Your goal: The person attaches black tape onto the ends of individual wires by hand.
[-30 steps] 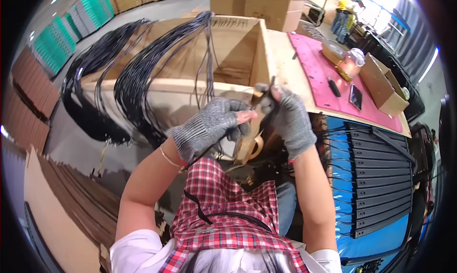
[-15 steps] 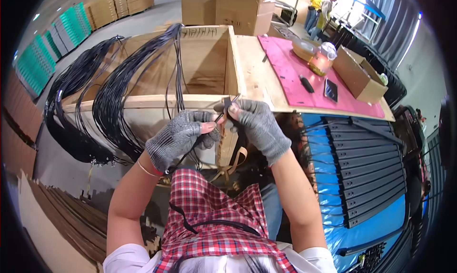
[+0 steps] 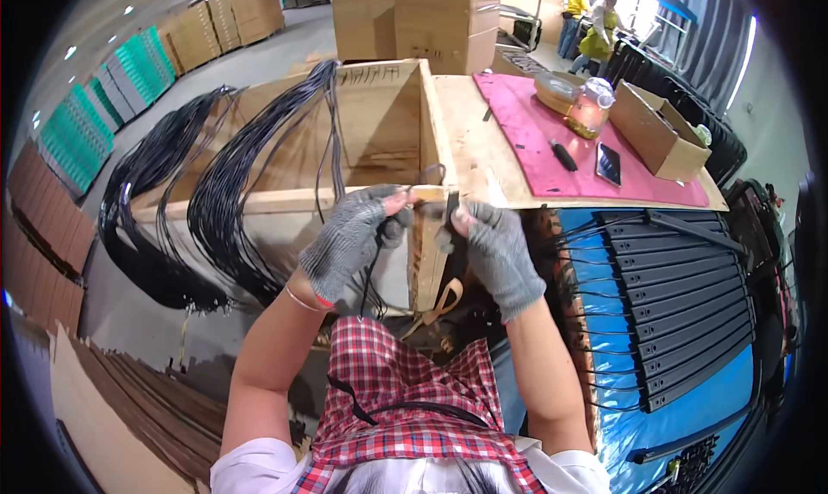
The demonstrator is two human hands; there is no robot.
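My left hand (image 3: 352,237), in a grey fingertip-less glove, is closed in a pinch on a thin black cable (image 3: 373,274) in front of the open wooden crate's (image 3: 285,203) near edge. Some of the cable hangs below the hand. My right hand (image 3: 502,257), gloved alike, pinches the end of a flat black strip (image 3: 453,203) between thumb and fingers. A small dark loop of cable (image 3: 438,171) shows just above, between the hands. Blur hides how cable and strip meet. Two thick bundles of black cables (image 3: 237,171) drape over the crate's walls to the left.
To the right, black bars (image 3: 690,309) with cables lie in a row on blue sheeting (image 3: 612,438). A pink mat (image 3: 536,162) bears a phone (image 3: 608,164), a jar (image 3: 589,108) and a cardboard box (image 3: 660,132). Two people (image 3: 597,35) stand far behind.
My hands have moved a little apart, the left one's fingers lifting up from the lower pinch. A cable loop now shows above them. The whole view has shifted slightly.
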